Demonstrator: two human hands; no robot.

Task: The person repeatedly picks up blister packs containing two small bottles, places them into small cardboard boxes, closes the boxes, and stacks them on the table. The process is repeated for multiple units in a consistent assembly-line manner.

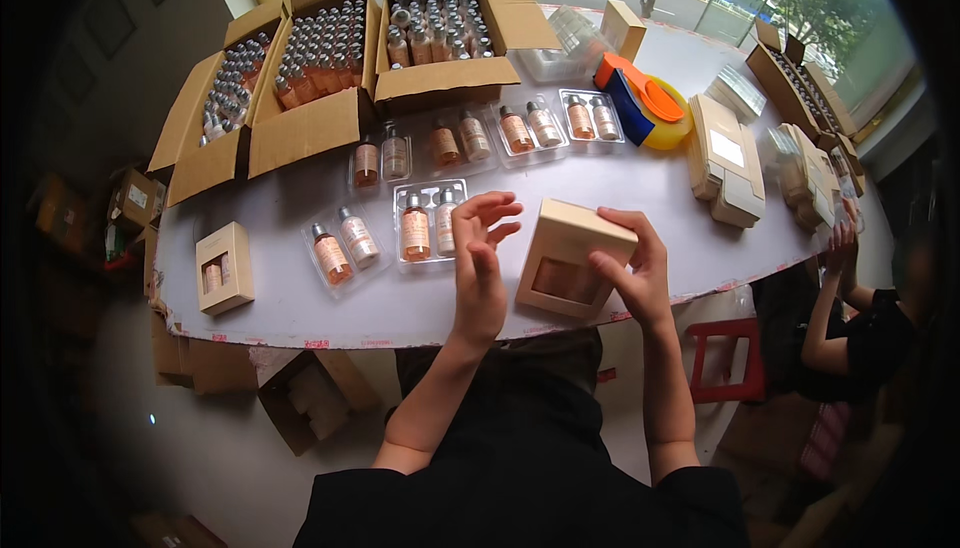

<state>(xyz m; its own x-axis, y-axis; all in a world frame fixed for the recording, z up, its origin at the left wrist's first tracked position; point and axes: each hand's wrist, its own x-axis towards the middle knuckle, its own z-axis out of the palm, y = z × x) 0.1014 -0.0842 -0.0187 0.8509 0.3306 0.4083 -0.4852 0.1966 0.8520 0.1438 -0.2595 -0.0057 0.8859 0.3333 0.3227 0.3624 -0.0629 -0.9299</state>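
Note:
My right hand (637,263) grips the right side of a cream windowed gift box (559,244), thumb on its front, over the table's near edge. Through the window the inside looks dim, and I cannot tell what it holds. Left of the box, my left hand (484,270) is raised with its fingers apart, holding nothing. Partly behind that hand lies a clear plastic tray (431,264) with a pink bottle (415,229) and a white bottle (445,224). Another clear tray (346,281) with two bottles rests further left. At far left stands a cream box (225,266), bottles showing in its window.
Open cartons (307,127) of bottles line the back left. Several filled trays (525,158) lie before them. An orange and blue tape dispenser (641,101) stands near flat box stacks (727,165). A person (847,323) sits at the right by a red stool (726,394).

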